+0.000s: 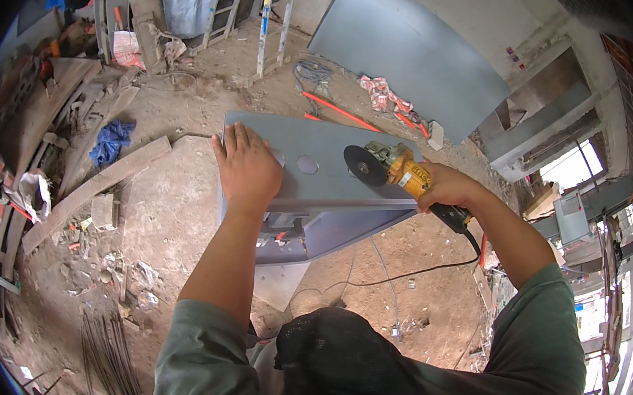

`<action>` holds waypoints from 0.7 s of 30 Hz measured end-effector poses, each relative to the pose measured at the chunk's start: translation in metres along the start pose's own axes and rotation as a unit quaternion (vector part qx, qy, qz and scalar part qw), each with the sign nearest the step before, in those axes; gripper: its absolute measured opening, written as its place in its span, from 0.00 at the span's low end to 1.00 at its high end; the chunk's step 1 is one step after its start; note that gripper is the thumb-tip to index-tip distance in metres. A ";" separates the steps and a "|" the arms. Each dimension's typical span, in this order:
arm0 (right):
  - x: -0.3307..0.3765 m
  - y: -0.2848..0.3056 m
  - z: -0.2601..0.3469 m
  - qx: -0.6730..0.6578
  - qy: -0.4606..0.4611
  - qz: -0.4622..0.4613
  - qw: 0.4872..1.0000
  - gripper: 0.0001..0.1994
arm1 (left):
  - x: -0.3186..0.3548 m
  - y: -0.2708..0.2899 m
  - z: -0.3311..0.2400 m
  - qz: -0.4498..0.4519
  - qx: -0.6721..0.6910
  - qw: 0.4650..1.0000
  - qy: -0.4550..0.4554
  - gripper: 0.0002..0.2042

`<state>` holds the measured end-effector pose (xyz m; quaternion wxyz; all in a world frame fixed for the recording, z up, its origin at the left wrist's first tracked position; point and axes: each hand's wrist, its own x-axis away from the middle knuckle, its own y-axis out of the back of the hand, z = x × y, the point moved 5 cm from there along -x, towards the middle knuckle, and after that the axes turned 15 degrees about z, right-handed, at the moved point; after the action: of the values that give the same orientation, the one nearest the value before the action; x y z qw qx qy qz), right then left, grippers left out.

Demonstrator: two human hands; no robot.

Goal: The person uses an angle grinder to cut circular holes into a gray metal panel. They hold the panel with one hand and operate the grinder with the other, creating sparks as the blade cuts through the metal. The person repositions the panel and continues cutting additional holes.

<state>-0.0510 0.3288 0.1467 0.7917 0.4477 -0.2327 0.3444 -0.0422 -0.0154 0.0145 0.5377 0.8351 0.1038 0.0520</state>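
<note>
Dirt floor [173, 211] lies open left of the grey metal panel [329, 169], broken only by a long wooden plank [94, 184] running aslant toward the panel's far left corner, a blue rag [109, 141] beyond it, and a bundle of thin steel rods [111, 354] well nearer the person. The panel lies flat on a low grey support, its left and near edges free, a round hole [307, 164] cut near its middle. The left hand [246, 166] presses palm-down on the panel's left part, fingers spread flat and released, grasping nothing, forearm straight from the lower edge. Right of the hole, a yellow angle grinder [398, 170] rests its dark disc [365, 164] over the panel, close to its right edge. The right hand [445, 189] is clenched around the grinder's rear handle just off the panel's right edge, wrist bent inward. A black cord [415, 272] trails down across the floor below the panel. Beyond the panel's far right leans a second large grey sheet [409, 51], with red-handled tools [339, 111] between them.
</note>
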 end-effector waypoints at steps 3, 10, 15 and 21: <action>-0.004 0.000 -0.006 0.012 -0.009 0.002 1.000 0.28 | 0.000 -0.002 0.000 -0.005 -0.003 1.000 0.001 0.28; -0.010 0.002 -0.014 -0.009 -0.008 0.020 1.000 0.30 | 0.001 0.000 -0.002 0.001 -0.010 1.000 0.003 0.29; -0.008 -0.002 -0.006 -0.017 -0.006 0.029 0.999 0.30 | 0.000 -0.004 -0.001 -0.029 -0.018 0.999 0.005 0.28; -0.014 -0.001 -0.016 -0.019 0.002 0.034 0.999 0.27 | 0.000 -0.005 -0.001 -0.018 -0.013 1.000 0.004 0.29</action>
<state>-0.0580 0.3372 0.1289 0.7882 0.4236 -0.2530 0.3678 -0.0427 -0.0120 0.0105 0.5493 0.8257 0.1201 0.0466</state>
